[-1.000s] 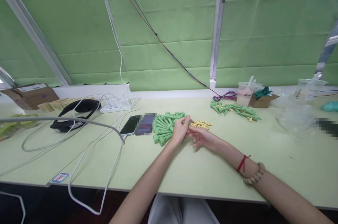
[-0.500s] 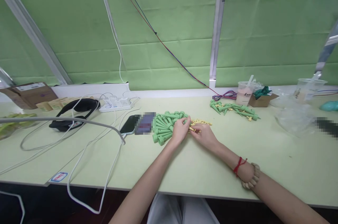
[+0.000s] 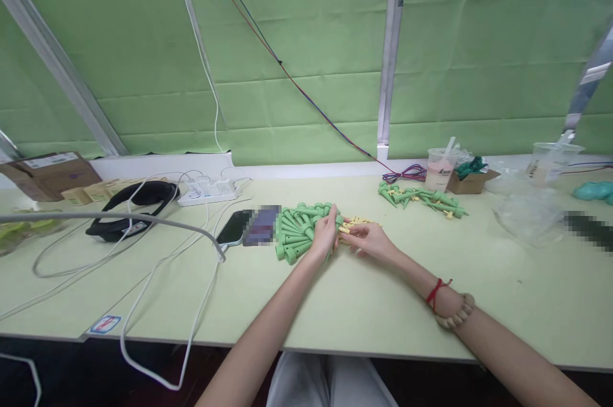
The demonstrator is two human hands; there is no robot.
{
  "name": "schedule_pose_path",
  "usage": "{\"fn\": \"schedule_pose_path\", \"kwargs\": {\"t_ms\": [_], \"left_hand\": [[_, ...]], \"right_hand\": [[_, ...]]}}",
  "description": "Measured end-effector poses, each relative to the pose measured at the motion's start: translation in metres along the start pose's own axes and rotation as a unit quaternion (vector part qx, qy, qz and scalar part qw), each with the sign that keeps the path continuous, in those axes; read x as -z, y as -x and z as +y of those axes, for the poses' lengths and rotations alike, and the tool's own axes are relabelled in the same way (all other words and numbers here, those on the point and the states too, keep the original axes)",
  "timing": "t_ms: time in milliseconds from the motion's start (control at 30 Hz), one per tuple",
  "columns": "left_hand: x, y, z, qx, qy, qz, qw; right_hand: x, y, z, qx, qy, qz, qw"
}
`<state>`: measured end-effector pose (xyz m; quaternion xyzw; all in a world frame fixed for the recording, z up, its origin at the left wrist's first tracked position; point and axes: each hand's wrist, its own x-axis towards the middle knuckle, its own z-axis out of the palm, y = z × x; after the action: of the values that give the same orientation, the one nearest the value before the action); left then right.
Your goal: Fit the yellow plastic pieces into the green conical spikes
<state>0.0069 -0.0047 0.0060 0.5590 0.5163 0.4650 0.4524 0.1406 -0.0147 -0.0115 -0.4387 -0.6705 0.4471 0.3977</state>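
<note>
My left hand point(image 3: 325, 234) is closed around a green plastic spike point(image 3: 339, 220), whose body is mostly hidden by the fingers. Facing it, my right hand point(image 3: 372, 241) pinches a small yellow plastic piece point(image 3: 344, 229) against or close to that spike; whether the two are joined cannot be made out. Left of my hands lies a pile of green hollow-ended spikes point(image 3: 293, 239). Just behind my right hand, small yellow pieces point(image 3: 366, 222) are heaped on the table. Farther right and back, several green spikes with yellow pieces on or among them point(image 3: 421, 197) lie in a loose group.
A phone point(image 3: 235, 227) and a blurred dark flat item point(image 3: 261, 225) lie left of the pile. Beyond them are white cables, a black headset point(image 3: 134, 206) and a power strip point(image 3: 208, 191). At right stand a drink cup point(image 3: 438, 170), a small carton point(image 3: 468, 183) and clear plastic bags point(image 3: 529, 215).
My left hand has turned a little, exposing a green spike end at its fingers. My right hand's fingers have straightened slightly around the yellow piece. The view has shifted slightly.
</note>
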Motion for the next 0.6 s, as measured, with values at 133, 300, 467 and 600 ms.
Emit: {"fn": "schedule_pose_path", "kwargs": {"t_ms": [133, 300, 467, 600], "left_hand": [[0.0043, -0.0019, 0.0015, -0.055, -0.004, 0.01, 0.998], [0.0062, -0.0046, -0.0008, -0.086, -0.02, -0.021, 0.996], [0.0035, -0.0027, -0.0007, -0.076, -0.022, -0.024, 0.997], [0.0022, -0.002, -0.0006, -0.061, -0.019, -0.022, 0.998]], "right_hand": [[-0.0031, 0.0014, -0.0029, -0.093, -0.211, -0.05, 0.972], [-0.0057, 0.0007, -0.0053, -0.153, -0.304, -0.026, 0.94], [-0.0079, 0.0021, -0.007, -0.16, -0.358, -0.032, 0.92], [-0.0101, 0.0049, -0.0104, -0.108, -0.302, -0.012, 0.947]]}}
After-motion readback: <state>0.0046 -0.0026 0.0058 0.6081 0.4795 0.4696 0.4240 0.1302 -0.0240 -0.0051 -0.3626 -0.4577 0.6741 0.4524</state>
